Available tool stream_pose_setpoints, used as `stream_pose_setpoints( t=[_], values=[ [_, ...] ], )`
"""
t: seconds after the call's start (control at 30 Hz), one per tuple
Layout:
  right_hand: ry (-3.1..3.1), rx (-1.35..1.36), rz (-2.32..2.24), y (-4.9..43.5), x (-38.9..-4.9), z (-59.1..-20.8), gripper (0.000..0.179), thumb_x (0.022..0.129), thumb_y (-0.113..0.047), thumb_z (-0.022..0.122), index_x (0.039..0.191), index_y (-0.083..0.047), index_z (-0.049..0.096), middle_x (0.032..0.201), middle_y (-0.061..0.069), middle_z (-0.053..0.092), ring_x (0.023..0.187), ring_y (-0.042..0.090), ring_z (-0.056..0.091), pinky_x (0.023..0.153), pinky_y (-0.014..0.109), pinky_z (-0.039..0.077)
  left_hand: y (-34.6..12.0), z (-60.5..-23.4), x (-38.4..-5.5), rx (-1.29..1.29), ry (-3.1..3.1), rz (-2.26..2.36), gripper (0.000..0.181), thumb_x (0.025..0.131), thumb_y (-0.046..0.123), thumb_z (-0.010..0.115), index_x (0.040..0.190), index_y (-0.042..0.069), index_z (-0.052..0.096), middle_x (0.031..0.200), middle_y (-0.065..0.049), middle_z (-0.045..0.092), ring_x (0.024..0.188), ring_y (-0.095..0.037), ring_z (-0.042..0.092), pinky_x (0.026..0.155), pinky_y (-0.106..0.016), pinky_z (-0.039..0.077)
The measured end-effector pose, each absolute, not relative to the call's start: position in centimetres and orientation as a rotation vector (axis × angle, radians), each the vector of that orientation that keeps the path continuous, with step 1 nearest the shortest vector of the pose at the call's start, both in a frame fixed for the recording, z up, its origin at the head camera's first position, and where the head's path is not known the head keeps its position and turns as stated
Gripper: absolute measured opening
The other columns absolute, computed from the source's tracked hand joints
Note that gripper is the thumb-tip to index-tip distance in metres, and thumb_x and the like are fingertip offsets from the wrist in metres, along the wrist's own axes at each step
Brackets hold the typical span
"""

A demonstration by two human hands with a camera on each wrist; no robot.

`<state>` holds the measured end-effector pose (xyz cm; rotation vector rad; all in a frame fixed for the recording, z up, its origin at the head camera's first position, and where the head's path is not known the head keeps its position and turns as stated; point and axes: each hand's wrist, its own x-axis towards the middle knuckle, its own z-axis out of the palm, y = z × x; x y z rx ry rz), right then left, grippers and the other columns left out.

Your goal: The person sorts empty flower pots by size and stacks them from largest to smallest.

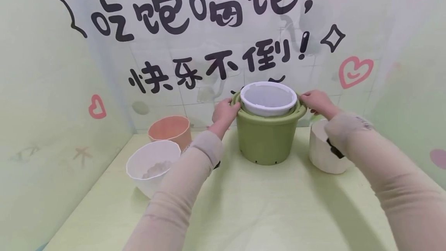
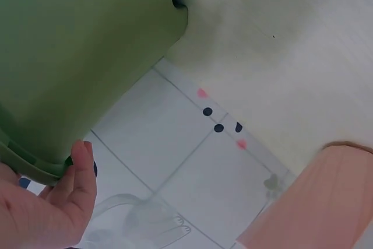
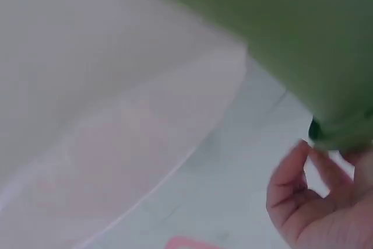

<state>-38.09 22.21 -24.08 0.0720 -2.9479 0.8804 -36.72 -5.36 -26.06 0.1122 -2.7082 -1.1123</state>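
A green plant pot (image 1: 265, 142) stands upright near the back wall, small slots showing along its base. Nested in its mouth is a white pot (image 1: 268, 110), its rim above the green one. My left hand (image 1: 224, 113) grips the green pot's rim on the left; in the left wrist view that hand (image 2: 67, 202) curls its fingers around the lip. On the opposite side my right hand (image 1: 319, 103) pinches the rim. The right wrist view has this hand (image 3: 317, 202) with thumb and fingers at the green lip, next to the pot's wall (image 3: 303, 39).
To the left, a white faceted pot (image 1: 139, 179) holds some pale contents, with an orange pot (image 1: 182, 138) behind it. Another whitish pot (image 1: 320, 156) stands under my right forearm. The pale table (image 1: 265, 212) meets a printed wall (image 1: 216, 104) behind the pots.
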Motion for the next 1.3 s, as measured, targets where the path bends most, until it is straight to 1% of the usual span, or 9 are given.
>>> stream_pose_setpoints(
  t=[0.13, 0.23, 0.37, 0.53, 0.7, 0.8, 0.9, 1.03, 1.3],
  values=[
    [-3.023, 0.305, 0.791, 25.3, -37.5, -23.2, 0.054, 0.097, -0.033, 0.037, 0.131, 0.008, 0.04, 0.087, 0.022, 0.055, 0.078, 0.03, 0.055, 0.064, 0.037, 0.05, -5.3, -26.0, -36.8, 0.112, -2.708, -1.092, 0.048, 0.09, 0.037, 0.048, 0.134, 0.019, 0.047, 0.128, -0.006, 0.054, 0.106, -0.026, 0.057, 0.076, -0.038, 0.049],
    [-3.011, 0.433, 0.598, 27.7, -36.9, -23.1, 0.051, 0.097, -0.029, 0.04, 0.13, 0.01, 0.041, 0.112, 0.034, 0.053, 0.098, 0.045, 0.053, 0.08, 0.052, 0.046, -5.4, -26.0, -36.9, 0.107, -2.708, -1.066, 0.048, 0.091, 0.038, 0.047, 0.134, 0.019, 0.046, 0.13, -0.006, 0.054, 0.11, -0.026, 0.055, 0.084, -0.039, 0.047],
    [-3.024, 0.495, 0.42, 31.0, -36.0, -24.2, 0.046, 0.094, -0.02, 0.048, 0.126, 0.012, 0.043, 0.118, 0.037, 0.049, 0.105, 0.051, 0.049, 0.086, 0.061, 0.04, -5.5, -25.9, -37.0, 0.107, -2.718, -1.031, 0.047, 0.091, 0.039, 0.046, 0.133, 0.02, 0.047, 0.126, -0.006, 0.056, 0.107, -0.025, 0.056, 0.085, -0.04, 0.046],
    [-3.129, 0.445, 0.505, 34.9, -35.1, -26.7, 0.05, 0.092, -0.018, 0.051, 0.129, 0.012, 0.037, 0.115, 0.041, 0.048, 0.095, 0.049, 0.054, 0.075, 0.054, 0.049, -5.2, -25.8, -37.0, 0.111, -2.74, -0.989, 0.045, 0.092, 0.041, 0.044, 0.131, 0.02, 0.049, 0.117, -0.007, 0.06, 0.099, -0.025, 0.057, 0.081, -0.039, 0.047],
    [-3.237, 0.377, 0.788, 37.1, -34.4, -28.8, 0.06, 0.094, -0.024, 0.048, 0.137, 0.009, 0.023, 0.122, 0.041, 0.042, 0.087, 0.034, 0.06, 0.067, 0.04, 0.054, -5.1, -25.8, -36.9, 0.1, -2.753, -0.987, 0.045, 0.093, 0.04, 0.044, 0.132, 0.019, 0.047, 0.118, -0.008, 0.059, 0.102, -0.025, 0.057, 0.083, -0.041, 0.047],
    [-3.252, 0.342, 0.983, 37.4, -34.0, -29.8, 0.065, 0.095, -0.025, 0.046, 0.14, 0.008, 0.013, 0.126, 0.042, 0.037, 0.084, 0.025, 0.058, 0.066, 0.036, 0.054, -5.1, -25.9, -36.8, 0.11, -2.764, -0.978, 0.046, 0.093, 0.04, 0.043, 0.133, 0.018, 0.046, 0.12, -0.008, 0.059, 0.104, -0.025, 0.057, 0.084, -0.041, 0.046],
    [-3.224, 0.327, 1.124, 37.3, -33.8, -30.5, 0.065, 0.094, -0.019, 0.045, 0.14, 0.007, 0.007, 0.12, 0.042, 0.039, 0.075, 0.022, 0.058, 0.063, 0.036, 0.053, -5.0, -25.8, -36.9, 0.114, -2.771, -0.97, 0.046, 0.093, 0.041, 0.043, 0.133, 0.018, 0.046, 0.119, -0.008, 0.059, 0.102, -0.026, 0.057, 0.084, -0.041, 0.046],
    [-3.184, 0.296, 1.179, 37.3, -33.5, -31.0, 0.062, 0.091, -0.011, 0.044, 0.139, 0.008, 0.01, 0.105, 0.03, 0.051, 0.062, 0.021, 0.056, 0.058, 0.035, 0.053, -4.8, -25.8, -37.2, 0.11, -2.801, -0.97, 0.048, 0.094, 0.042, 0.04, 0.134, 0.017, 0.042, 0.121, -0.01, 0.057, 0.105, -0.027, 0.056, 0.085, -0.042, 0.046],
    [-3.133, 0.276, 1.243, 37.4, -34.2, -31.0, 0.06, 0.088, -0.005, 0.045, 0.136, 0.016, 0.016, 0.098, 0.023, 0.058, 0.063, 0.02, 0.062, 0.062, 0.036, 0.055, -4.8, -25.9, -37.0, 0.121, -2.806, -1.032, 0.048, 0.095, 0.041, 0.038, 0.136, 0.016, 0.037, 0.123, -0.012, 0.056, 0.107, -0.029, 0.055, 0.086, -0.042, 0.045]
  ],
)
